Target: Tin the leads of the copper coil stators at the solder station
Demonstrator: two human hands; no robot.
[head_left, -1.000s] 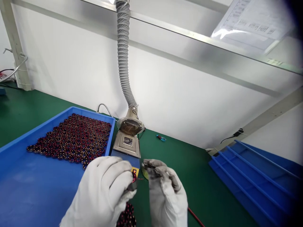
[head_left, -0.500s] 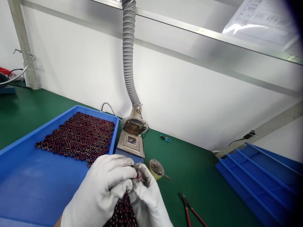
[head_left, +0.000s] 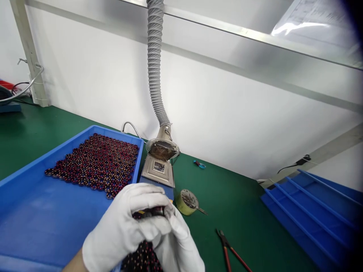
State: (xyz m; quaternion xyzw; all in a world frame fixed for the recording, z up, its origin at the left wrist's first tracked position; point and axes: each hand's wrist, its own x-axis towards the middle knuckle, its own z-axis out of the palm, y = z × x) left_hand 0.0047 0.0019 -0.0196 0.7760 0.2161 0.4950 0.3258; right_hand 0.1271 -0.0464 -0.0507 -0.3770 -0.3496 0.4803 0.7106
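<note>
White gloves cover both of my hands, which meet at the lower middle. My left hand (head_left: 124, 223) is closed around a dark, reddish ring-shaped coil (head_left: 157, 211), partly hidden by its fingers. On the right side of that coil, the fingers of my right hand (head_left: 181, 240) pinch its end; their tips look grey and stained. Below my hands more dark coils with red and gold specks (head_left: 143, 258) show, largely covered by the gloves. To the left, a blue tray (head_left: 56, 219) carries many similar wire-wound ring coils (head_left: 104, 162) packed at its far end.
Just beyond my hands stands a metal-topped heating pot (head_left: 157, 172) under a grey exhaust hose (head_left: 154, 64). A yellowish cup (head_left: 184, 207) with a metal strip on top is to its right. Red-handled pliers (head_left: 227, 247), small cutters (head_left: 199, 164) and blue trays (head_left: 309, 211) lie farther right.
My left fingers have spread apart around the coil, so more of it shows between them. My right hand has shifted slightly down, and the view has moved a little.
</note>
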